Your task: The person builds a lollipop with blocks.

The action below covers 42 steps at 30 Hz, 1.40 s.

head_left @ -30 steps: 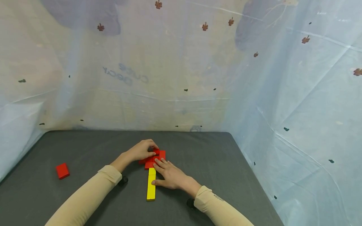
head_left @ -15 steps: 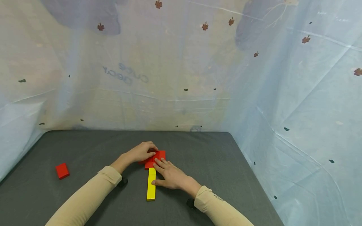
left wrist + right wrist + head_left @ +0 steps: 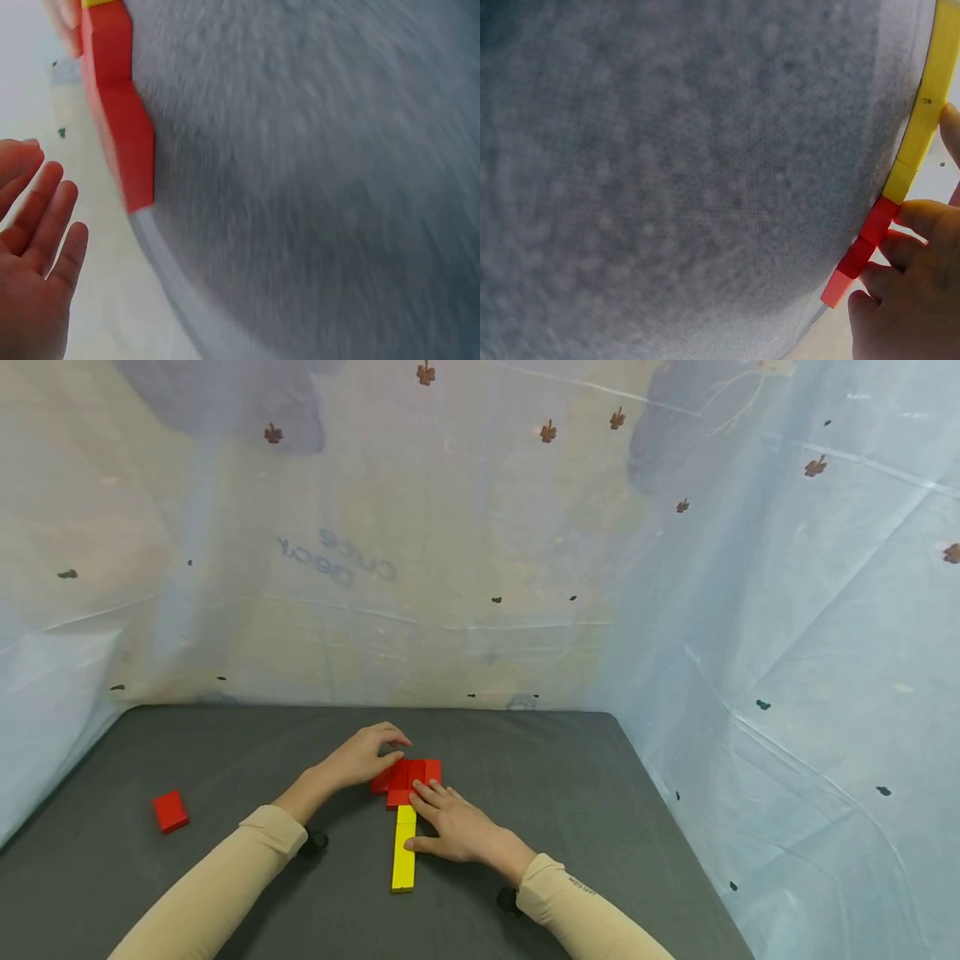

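A cluster of red blocks [image 3: 400, 777] lies flat and close together on the dark table, several side by side. From its near side a strip of yellow blocks [image 3: 403, 858] runs toward the person. My left hand [image 3: 362, 756] hovers at the far left of the cluster, fingers loosely bent; in the left wrist view this hand [image 3: 36, 262] has nothing in it, apart from the red blocks [image 3: 124, 127]. My right hand [image 3: 456, 827] lies spread, fingertips on the right red blocks and thumb on the yellow strip. The right wrist view shows its fingertips [image 3: 904, 217] against the blocks' sides.
A separate red block [image 3: 171, 812] lies at the left of the dark grey table [image 3: 570, 827]. A pale plastic sheet [image 3: 450, 543] with leaf prints hangs behind the table and along its right side. Black wrist devices [image 3: 507, 899] sit under both forearms.
The left hand was at the top red block, which now lies level within the cluster. It has let go and moved slightly up and left. The right hand stays in place.
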Each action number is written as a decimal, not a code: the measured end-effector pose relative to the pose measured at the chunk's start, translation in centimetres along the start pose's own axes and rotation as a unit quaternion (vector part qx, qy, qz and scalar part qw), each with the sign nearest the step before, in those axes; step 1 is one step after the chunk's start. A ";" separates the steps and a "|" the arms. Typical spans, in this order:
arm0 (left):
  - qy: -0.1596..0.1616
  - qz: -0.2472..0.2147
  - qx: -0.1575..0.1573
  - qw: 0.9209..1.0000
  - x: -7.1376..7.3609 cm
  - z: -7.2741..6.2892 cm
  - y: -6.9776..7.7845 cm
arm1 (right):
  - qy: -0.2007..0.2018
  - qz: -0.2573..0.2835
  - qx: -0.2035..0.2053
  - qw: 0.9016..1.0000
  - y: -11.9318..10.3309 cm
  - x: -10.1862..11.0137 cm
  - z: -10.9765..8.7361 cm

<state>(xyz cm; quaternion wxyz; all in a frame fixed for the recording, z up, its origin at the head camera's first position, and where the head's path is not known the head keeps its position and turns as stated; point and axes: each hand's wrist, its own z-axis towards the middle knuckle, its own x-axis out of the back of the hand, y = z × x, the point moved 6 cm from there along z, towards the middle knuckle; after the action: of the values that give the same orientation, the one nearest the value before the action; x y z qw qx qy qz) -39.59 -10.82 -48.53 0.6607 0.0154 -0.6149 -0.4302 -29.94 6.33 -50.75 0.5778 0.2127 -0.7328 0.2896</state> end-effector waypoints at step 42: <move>0.105 0.149 0.080 0.980 13.2 -20.8 -10.4 | 0.005 0.012 0.008 1.000 0.1 0.2 -0.2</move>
<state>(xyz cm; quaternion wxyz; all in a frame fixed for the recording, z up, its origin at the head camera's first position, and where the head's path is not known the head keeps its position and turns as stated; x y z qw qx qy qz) -29.81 -35.73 -48.74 0.7751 0.0220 -0.5698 -0.2721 -29.92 6.58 -50.53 0.5765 0.2069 -0.7300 0.3032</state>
